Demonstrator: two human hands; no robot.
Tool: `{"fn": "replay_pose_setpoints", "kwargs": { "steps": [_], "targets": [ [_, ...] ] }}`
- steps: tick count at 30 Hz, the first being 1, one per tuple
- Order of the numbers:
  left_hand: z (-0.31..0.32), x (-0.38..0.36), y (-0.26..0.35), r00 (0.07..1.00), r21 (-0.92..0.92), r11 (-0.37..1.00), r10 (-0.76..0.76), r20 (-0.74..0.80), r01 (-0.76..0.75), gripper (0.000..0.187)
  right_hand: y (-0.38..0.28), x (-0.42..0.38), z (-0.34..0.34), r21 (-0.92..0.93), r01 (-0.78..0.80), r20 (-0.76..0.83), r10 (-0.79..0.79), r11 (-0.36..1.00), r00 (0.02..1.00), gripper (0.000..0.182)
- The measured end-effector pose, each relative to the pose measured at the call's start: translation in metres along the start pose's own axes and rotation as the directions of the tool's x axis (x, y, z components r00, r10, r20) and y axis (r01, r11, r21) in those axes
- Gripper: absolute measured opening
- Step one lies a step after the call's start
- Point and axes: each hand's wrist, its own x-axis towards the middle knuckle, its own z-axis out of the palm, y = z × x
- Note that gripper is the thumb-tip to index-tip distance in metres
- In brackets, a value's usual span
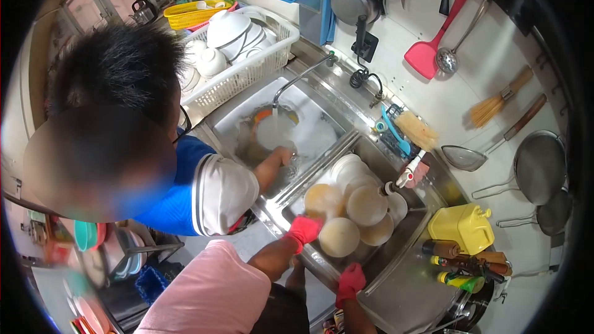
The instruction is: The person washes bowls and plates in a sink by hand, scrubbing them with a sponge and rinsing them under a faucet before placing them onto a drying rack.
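Observation:
Both my hands wear red rubber gloves. My left hand (303, 232) reaches over the front rim of the right sink basin (405, 232), beside a soapy round dish (339, 237); its fingers are bunched and hard to make out. At the basin's near corner, my right hand (351, 280) is closed on the rim. Several pale round dishes (367, 205) lie overlapping in the basin, some covered with cloudy liquid. To my left, a co-worker's hand (284, 156) is in the left basin (244, 93), where water runs from a tap (297, 80) onto foamy dishes.
A white basket (247, 68) of bowls stands behind the left basin. A yellow jug (461, 227) and several bottles (458, 281) stand at the right. Brushes (417, 130) sit behind the sink. A red spatula (427, 55) and strainers (539, 164) hang on the wall. The co-worker stands close at my left.

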Motion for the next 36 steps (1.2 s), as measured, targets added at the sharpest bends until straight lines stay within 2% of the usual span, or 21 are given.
{"fn": "replay_pose_setpoints", "kwargs": {
  "steps": [4, 7, 16, 22, 30, 33, 36],
  "targets": [
    [0.013, 0.001, -0.004, 0.995, -0.016, 0.999, 0.034, -0.099, -0.036, 0.017, 0.002, 0.001, 0.002, 0.027, -0.005, 0.014, 0.005, 1.000, 1.000, 0.027],
    [0.009, 0.001, -0.004, 1.000, -0.032, 0.999, -0.008, 0.009, 0.008, 0.031, 0.001, 0.000, 0.000, 0.017, -0.009, 0.019, 0.008, 1.000, 1.000, 0.027],
    [0.009, 0.001, -0.004, 0.999, -0.027, 1.000, 0.004, -0.035, -0.005, 0.030, 0.005, 0.002, 0.004, -0.011, -0.008, 0.038, 0.008, 1.000, 0.999, 0.026],
    [0.005, 0.001, -0.002, 1.000, -0.013, 1.000, -0.023, 0.021, 0.023, 0.031, 0.000, 0.001, 0.001, -0.002, -0.002, 0.003, 0.002, 1.000, 1.000, 0.026],
    [0.020, 0.002, -0.006, 1.000, -0.001, 1.000, -0.017, 0.005, 0.017, 0.031, 0.002, 0.000, 0.001, 0.017, -0.020, 0.018, 0.020, 1.000, 1.000, 0.028],
    [0.018, 0.002, -0.006, 1.000, -0.011, 1.000, -0.025, 0.009, 0.025, 0.033, 0.002, 0.000, 0.003, 0.055, 0.006, -0.049, -0.003, 0.998, 0.999, 0.026],
    [0.008, 0.001, -0.002, 1.000, -0.010, 1.000, -0.018, -0.001, 0.018, 0.034, 0.002, 0.000, 0.002, 0.034, -0.003, -0.050, 0.004, 0.999, 0.999, 0.025]
  ]
}}
